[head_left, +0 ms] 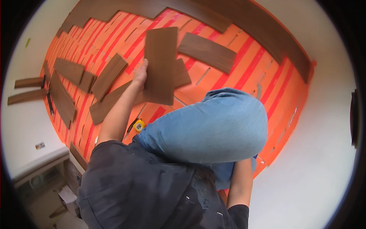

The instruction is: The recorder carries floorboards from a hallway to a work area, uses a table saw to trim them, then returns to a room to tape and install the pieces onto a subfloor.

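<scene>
My left hand (141, 72) grips the left edge of a short brown floor plank (161, 65), which is raised above the floor with its broad face showing. Of my right arm only the forearm shows; it passes behind my bent knee in blue jeans, and the hand is hidden there. A yellow tape measure (138, 125) lies on the floor beside my thigh, with a thin dark tool (131, 125) next to it. Behind the held plank, another plank (181, 73) is partly covered.
Loose planks (109, 77) lie scattered on the orange underlay (244, 65) with red stripes. One plank (207, 51) rests to the right. Laid brown flooring (198, 15) with a stepped edge runs along the far side. White walls (320, 126) bound the floor left and right.
</scene>
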{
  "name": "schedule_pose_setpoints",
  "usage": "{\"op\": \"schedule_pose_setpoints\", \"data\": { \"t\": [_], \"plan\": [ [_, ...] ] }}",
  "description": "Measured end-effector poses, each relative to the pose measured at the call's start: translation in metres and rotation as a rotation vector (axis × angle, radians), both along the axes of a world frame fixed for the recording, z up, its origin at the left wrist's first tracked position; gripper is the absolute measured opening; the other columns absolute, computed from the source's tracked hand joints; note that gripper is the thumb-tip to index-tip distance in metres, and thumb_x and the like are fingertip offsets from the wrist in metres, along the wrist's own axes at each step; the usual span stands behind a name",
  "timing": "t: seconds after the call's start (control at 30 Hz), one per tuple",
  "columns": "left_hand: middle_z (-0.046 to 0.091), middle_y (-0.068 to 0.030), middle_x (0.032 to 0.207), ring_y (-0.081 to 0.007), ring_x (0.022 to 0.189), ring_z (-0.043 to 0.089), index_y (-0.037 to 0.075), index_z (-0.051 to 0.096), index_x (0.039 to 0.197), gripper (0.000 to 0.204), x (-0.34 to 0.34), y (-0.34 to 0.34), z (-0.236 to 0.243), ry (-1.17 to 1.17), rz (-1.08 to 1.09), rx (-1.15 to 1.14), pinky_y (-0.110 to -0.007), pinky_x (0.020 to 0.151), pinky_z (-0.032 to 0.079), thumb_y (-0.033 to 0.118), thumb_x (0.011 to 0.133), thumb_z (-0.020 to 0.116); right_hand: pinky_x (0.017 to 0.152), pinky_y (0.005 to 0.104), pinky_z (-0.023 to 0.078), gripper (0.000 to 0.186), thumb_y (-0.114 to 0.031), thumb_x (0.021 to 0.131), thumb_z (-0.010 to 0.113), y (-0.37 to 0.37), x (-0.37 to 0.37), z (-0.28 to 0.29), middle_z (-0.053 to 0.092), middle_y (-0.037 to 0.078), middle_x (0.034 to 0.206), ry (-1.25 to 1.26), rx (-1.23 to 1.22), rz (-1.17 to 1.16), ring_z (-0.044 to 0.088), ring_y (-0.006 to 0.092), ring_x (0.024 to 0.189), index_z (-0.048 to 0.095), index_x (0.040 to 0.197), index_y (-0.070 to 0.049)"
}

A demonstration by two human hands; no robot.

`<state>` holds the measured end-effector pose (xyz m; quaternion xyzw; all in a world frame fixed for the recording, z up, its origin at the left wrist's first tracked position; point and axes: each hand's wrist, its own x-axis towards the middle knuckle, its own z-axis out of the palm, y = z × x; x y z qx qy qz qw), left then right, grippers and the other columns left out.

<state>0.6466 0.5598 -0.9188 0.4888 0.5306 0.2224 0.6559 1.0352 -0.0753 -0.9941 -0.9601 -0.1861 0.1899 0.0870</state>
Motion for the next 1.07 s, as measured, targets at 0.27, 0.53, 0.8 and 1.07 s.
{"op": "schedule_pose_setpoints", "data": {
  "t": [0.27,0.53,0.8,1.07],
  "plan": [
    [0.050,-0.0066,0.089,-0.0172,0.083,0.056,-0.001,0.053,0.119,0.055,-0.146,-0.033,0.025,-1.265,0.009,-0.880,-0.032,0.080,0.051,0.052,0.104,0.053,0.115,0.0479,0.038,0.060,-0.036,0.097,0.062,0.074,-0.022,-0.038,0.047,0.023,0.150,0.040,0.203,0.136,0.043,0.0390,0.141,0.047,0.147,-0.006],
    [0.050,-0.0085,0.092,-0.0185,0.082,0.051,-0.005,0.049,0.124,0.044,-0.093,-0.033,0.054,-1.431,-0.077,-0.787,-0.031,0.079,0.049,0.035,0.107,0.051,0.116,0.0486,0.037,0.062,-0.038,0.097,0.063,0.094,-0.001,-0.026,0.045,0.024,0.153,-0.026,0.286,0.023,0.040,0.0396,0.143,0.047,0.147,-0.006],
    [0.065,-0.0101,0.124,-0.0228,0.115,0.062,0.003,0.054,0.141,0.073,-0.042,0.057,0.027,-0.529,0.123,-0.299,-0.039,0.097,0.053,0.061,0.098,0.059,0.117,0.0528,0.035,0.069,-0.040,0.086,0.076,0.135,0.011,-0.044,0.032,0.031,0.157,-0.174,0.162,0.018,0.034,0.0467,0.146,0.053,0.141,-0.003],
    [0.048,-0.0080,0.155,-0.0233,0.145,0.043,0.013,0.041,0.155,0.083,0.048,0.153,-0.015,-0.371,-0.016,0.118,-0.054,0.120,0.034,0.064,0.094,0.064,0.122,0.0540,0.027,0.080,-0.040,0.083,0.082,0.360,0.022,0.037,0.027,0.021,0.165,-0.130,0.118,0.314,0.017,0.0416,0.156,0.048,0.149,-0.009]
  ]
}}
